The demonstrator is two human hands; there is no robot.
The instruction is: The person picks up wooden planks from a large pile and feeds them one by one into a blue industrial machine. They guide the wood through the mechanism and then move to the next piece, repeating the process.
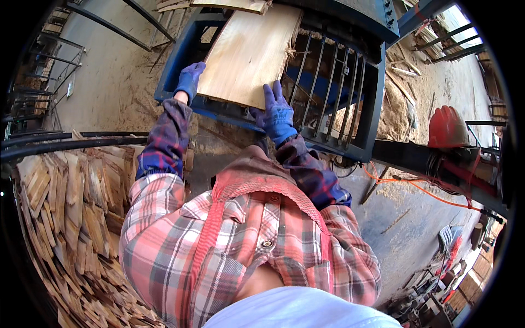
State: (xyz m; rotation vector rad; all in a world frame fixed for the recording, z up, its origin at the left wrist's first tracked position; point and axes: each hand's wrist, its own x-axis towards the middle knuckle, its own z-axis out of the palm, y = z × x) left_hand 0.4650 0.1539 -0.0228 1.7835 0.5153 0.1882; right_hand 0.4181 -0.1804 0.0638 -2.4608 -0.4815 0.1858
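A wide, pale wooden board (249, 52) with rough bark along its right edge lies on the blue metal frame of a machine. My left hand (190, 81), in a blue and purple glove, is closed on the board's left edge close to its near corner. At the near right corner, my gloved right hand (278, 116) grips the board, two fingers stretched over the top face. Its thumb side sits by the near edge, partly hidden. The far end of the board runs up beside another piece of wood (232, 4).
Metal bars (328, 87) span the blue frame (371, 128) right of the board. A red glove (448, 128) rests on a dark beam at right, with an orange cord (404, 179) below. Stacked wood strips (76, 218) fill the left. Sawdust and scraps litter the floor.
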